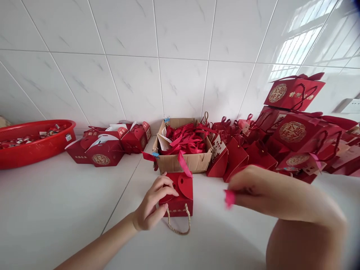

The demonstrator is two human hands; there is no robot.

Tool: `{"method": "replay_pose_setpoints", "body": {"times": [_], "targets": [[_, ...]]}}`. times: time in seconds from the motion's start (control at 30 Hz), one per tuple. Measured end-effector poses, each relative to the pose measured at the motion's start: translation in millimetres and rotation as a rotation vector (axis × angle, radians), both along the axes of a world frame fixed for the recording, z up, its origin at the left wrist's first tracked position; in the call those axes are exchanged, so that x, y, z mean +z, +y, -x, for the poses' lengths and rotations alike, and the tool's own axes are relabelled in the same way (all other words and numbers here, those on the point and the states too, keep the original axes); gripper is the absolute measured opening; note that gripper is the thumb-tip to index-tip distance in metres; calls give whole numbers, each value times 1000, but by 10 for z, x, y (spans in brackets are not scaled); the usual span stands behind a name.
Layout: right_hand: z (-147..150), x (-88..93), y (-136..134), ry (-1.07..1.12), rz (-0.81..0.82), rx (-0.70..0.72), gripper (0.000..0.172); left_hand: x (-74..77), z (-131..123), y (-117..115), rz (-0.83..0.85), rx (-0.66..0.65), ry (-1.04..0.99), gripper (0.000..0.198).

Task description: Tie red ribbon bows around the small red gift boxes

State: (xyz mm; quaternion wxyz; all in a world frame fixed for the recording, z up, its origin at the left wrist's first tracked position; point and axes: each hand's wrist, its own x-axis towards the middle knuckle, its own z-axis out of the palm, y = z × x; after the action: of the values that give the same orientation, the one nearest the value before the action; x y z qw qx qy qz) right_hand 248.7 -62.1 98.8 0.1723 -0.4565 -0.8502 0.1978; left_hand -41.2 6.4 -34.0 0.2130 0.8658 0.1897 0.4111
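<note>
A small red gift box (180,210) with a twisted rope handle (180,233) stands on the white surface in front of me. My left hand (157,202) grips its left side, fingers over the folded top flaps and thumb near the rope. Round holes show in the flaps. Off to the right, apart from the box, my right hand (247,191) is closed and smeared by motion. A short bright pink piece of ribbon (230,198) sticks out of its fingers. Behind the gift box, a cardboard box (184,164) holds a heap of red ribbons (187,137), one end hanging over its front.
At the left is a red plastic basin (36,152) with small wrapped items. Several red boxes with white inner flaps (104,152) stand beside it. Finished-looking red boxes (295,93) are stacked at the right, near upright red pouches (236,155). A tiled wall (182,33) rises behind.
</note>
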Motion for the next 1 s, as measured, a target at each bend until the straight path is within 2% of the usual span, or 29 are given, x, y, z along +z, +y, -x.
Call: {"method": "replay_pose_setpoints", "body": {"times": [0.13,0.23,0.37,0.5,0.57,0.7,0.77,1.0], "targets": [[311,-31,215,31,130,192,30,151,29,-73,106,17,58,29],[370,-82,361,0,274,229,40,197,21,-152,103,48,17,24],[436,-137,431,-139,511,179,44,160,34,-225,91,45,1,20],[483,-133,420,-102,638,131,38,71,64,-234,104,60,10,16],[504,-137,443,-57,711,166,37,46,64,-233,94,49,16,19],[571,-216,557,-21,864,349,37,64,42,-244,75,33,35,29],[610,-279,622,-21,906,408,37,83,32,-253,75,29,38,30],[652,-402,739,-25,940,452,40,73,31,-258,122,33,44,29]]}}
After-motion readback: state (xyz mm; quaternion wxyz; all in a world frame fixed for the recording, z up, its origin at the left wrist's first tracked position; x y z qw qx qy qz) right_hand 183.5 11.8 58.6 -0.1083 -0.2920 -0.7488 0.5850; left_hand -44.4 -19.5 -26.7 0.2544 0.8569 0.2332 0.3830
